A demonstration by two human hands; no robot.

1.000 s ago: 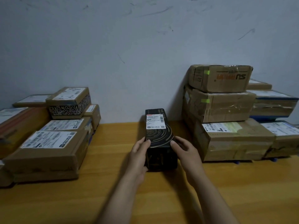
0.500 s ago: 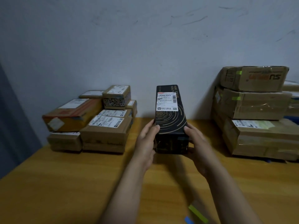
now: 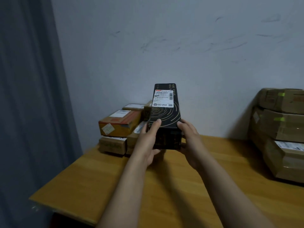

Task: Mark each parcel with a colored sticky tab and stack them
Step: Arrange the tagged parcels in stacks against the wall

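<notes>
Black box: a long black box [image 3: 164, 116] with gold swirls is up off the wooden table [image 3: 181, 186], gripped at its near end between both hands. Its long side runs away from the person toward the wall.
Label: a white shipping label [image 3: 163, 98] sits on the top face at the far end. There's a barcode on it, but the print is too small to read.
Left hand: the left hand [image 3: 148, 142] grips the left side of the box, one fingertip up on the top face and other fingers wrapped under the bottom edge.
Right hand: the right hand [image 3: 190, 142] grasps the right side, fingertips hooked over the top right edge and palm against the side wall.
Left pile: the left pile [image 3: 118, 124] of brown cardboard parcels stands against the wall just behind the left hand, partly hidden by the box. An orange-banded one lies on top of smaller ones.
Right stack: the right stack [image 3: 279, 129] of big brown parcels rises at the table's right edge, well apart from the box.
Green tabs: green tabs [image 3: 281, 94] show on the two upper parcels of that stack.
Curtain: a grey curtain [image 3: 29, 96] hangs at far left, beside the table.
</notes>
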